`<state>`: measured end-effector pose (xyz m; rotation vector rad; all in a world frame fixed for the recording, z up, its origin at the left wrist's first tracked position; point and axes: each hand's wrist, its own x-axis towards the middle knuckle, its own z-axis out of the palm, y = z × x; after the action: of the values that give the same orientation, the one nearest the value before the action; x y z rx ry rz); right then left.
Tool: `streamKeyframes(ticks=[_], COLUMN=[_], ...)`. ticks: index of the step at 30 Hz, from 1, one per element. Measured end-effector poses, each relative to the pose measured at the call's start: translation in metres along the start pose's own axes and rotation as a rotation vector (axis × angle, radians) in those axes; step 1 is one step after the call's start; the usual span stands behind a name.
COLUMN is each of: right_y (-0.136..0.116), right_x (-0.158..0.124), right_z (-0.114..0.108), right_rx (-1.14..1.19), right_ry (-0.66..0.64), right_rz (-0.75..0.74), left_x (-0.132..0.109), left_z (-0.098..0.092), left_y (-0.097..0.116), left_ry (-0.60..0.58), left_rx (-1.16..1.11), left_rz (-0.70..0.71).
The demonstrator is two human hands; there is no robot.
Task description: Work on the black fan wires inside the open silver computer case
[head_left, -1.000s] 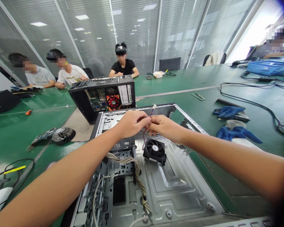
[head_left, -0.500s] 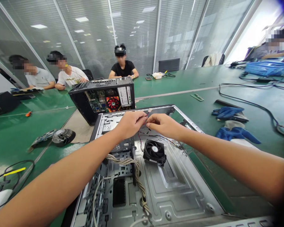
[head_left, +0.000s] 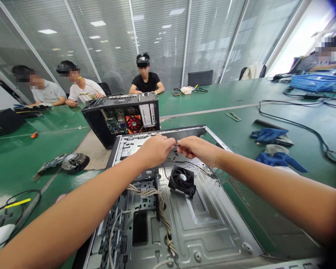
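Note:
Above the far part of an open, lying computer case (head_left: 212, 228), my left hand (head_left: 156, 149) and my right hand (head_left: 197, 149) meet almost fingertip to fingertip. Both are closed in a pinch on a thin fan cable (head_left: 165, 172), a short bit of which shows between them. From my left fingers the cable runs down to a black cooling fan (head_left: 182, 180), tilted on the case's metal floor. The cable's end is hidden in my fingers. Another thin dark wire lies behind the fan.
A twisted beige cable bundle (head_left: 164, 213) crosses the case. Behind stands an upright computer tower (head_left: 120, 116) with a red fan. Blue gloves (head_left: 280, 155) and black cables lie to the right, a round cooler (head_left: 75, 163) to the left. Several people sit around the green table (head_left: 201, 102).
My right fingers have closed on the cable beside my left ones, and the white plug that stuck up is now out of sight. The fan has shifted very slightly.

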<state>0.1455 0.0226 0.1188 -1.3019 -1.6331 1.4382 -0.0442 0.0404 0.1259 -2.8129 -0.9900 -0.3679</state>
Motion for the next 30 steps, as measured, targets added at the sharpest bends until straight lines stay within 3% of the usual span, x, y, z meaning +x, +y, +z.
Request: streamKeyframes(ticks=[6,13,18,30], right_y=[0.0029,0.0035,0.0052,0.0015], right_x=[0.0014,-0.0009,-0.0002,-0.0003], right_z=[-0.0025,-0.0025,-0.0013,-0.0023], right_rx=[0.077,0.069,0.058,0.252], right_ry=[-0.111,-0.209,-0.156,-0.142], right_rz=[0.048,0.115,0.063,0.15], left_x=[-0.001,0.0005,0.003,-0.0002], left_z=[-0.0001,0.0017,0.0036,-0.0015], left_y=[-0.0049,-0.0052,-0.0046,-0.0054], left_ry=[0.038,0.059,0.025,0.101], left_rx=[-0.22,-0.245,-0.246,-0.364], left_rz=[-0.05,0.012,0.02,-0.079])
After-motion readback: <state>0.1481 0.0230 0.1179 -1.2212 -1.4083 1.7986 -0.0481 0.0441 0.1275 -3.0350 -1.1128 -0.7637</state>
